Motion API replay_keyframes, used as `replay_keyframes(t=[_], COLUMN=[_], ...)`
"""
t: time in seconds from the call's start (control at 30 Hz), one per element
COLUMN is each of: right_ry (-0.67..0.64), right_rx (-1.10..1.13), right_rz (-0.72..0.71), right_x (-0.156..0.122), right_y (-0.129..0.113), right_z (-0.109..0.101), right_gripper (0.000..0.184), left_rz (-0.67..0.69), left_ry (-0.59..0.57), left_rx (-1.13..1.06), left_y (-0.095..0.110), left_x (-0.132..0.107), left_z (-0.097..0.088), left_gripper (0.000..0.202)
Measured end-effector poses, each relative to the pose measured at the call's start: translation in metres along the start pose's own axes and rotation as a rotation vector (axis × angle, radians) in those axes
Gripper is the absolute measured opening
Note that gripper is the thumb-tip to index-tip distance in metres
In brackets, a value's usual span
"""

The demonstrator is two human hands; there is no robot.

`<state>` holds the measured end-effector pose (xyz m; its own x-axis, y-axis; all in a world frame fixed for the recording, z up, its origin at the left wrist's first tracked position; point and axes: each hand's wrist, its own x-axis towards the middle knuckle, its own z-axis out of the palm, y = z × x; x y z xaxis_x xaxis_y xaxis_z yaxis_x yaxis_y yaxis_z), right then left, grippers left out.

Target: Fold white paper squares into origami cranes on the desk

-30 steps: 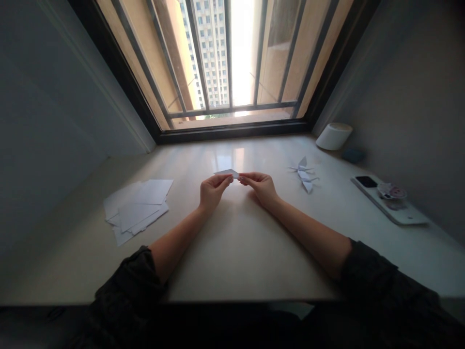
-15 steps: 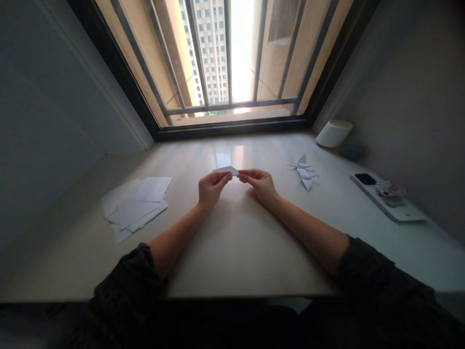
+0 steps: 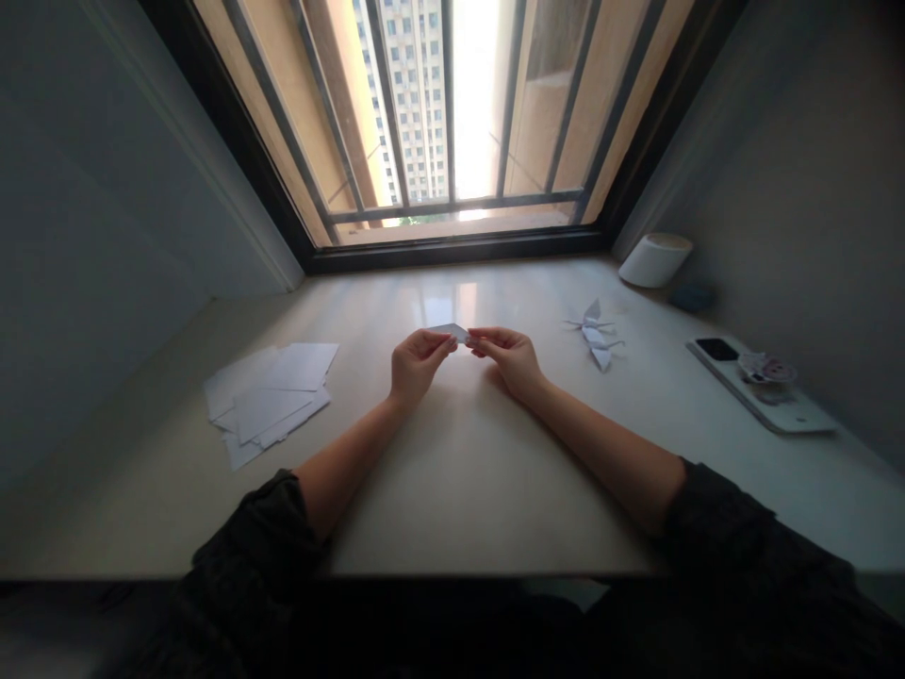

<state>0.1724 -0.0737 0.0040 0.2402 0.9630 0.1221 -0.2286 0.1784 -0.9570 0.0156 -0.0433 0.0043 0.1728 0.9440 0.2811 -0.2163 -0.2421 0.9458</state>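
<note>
A small piece of folded white paper (image 3: 452,330) is held up between both hands, above the middle of the white surface. My left hand (image 3: 419,363) pinches it with thumb and fingers and covers much of its left part. At its right corner, my right hand (image 3: 510,356) pinches the paper with thumb and forefinger. Two folded paper cranes (image 3: 598,335) appear to lie close together to the right of my right hand. Left of my left hand lies a loose pile of white paper sheets (image 3: 275,401).
A pale phone (image 3: 784,405) with a round grip on its back lies at the right. Behind it, a white cylinder (image 3: 654,260) leans near the wall, beside a dark blurred object (image 3: 691,297). A barred window (image 3: 459,247) borders the far edge.
The whole view has shifted slightly, so things appear a little further right. Both hands still pinch the folded paper, and less of its left tip shows beyond my left hand.
</note>
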Motion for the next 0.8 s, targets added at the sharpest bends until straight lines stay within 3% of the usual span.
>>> replay_keyframes(t=[0.57, 0.7, 0.8], right_ry=[0.005, 0.011, 0.022], right_rx=[0.012, -0.008, -0.024], right_rz=[0.007, 0.001, -0.005], right_x=[0.0006, 0.0007, 0.0008], right_y=[0.0008, 0.0006, 0.0007], right_z=[0.0, 0.0004, 0.0006], right_gripper=[0.035, 0.04, 0.044], left_rz=[-0.002, -0.014, -0.053], left_ry=[-0.001, -0.024, -0.038], left_rx=[-0.006, 0.002, 0.005], left_y=[0.0048, 0.0052, 0.0045], left_x=[-0.0004, -0.0001, 0.0009], left_z=[0.0033, 0.002, 0.0004], left_gripper=[0.046, 0.075, 0.083])
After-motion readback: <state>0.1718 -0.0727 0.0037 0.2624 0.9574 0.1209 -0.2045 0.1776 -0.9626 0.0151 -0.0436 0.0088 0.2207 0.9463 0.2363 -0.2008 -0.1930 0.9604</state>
